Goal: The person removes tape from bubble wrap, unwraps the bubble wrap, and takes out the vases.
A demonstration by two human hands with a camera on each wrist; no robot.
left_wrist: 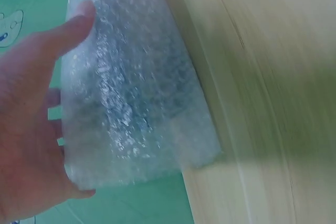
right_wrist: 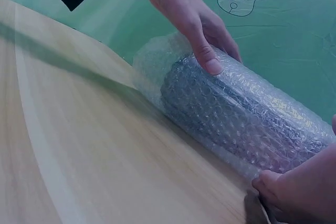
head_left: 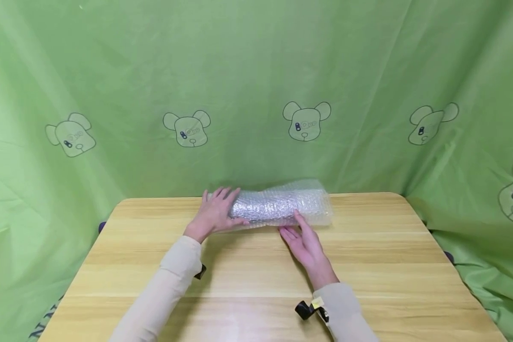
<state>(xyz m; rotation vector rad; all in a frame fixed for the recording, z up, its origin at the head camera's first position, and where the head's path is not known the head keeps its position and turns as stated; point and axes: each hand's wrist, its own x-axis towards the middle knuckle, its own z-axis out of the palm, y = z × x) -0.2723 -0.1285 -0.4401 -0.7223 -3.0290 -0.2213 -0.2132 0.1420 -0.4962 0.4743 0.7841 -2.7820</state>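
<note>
A roll of bubble wrap (head_left: pixel 265 206) lies crosswise at the back of the table, around a dark, silvery object blurred by the bubbles. My left hand (head_left: pixel 215 211) grips its left end, fingers spread over the far side and thumb towards me. The left wrist view shows the thumb on the wrap (left_wrist: pixel 126 77) and the fingers partly hidden behind it. Palm turned up, my right hand (head_left: pixel 305 244) holds the near edge right of the middle, thumb on top and fingers low at the edge. Loose clear wrap extends past the object at both ends.
The wooden table (head_left: pixel 256 275) has its back edge right behind the roll. A green curtain (head_left: pixel 248 85) printed with bear heads hangs behind and at both sides. Small black devices are strapped at both wrists, including the right wrist camera (head_left: pixel 304 310).
</note>
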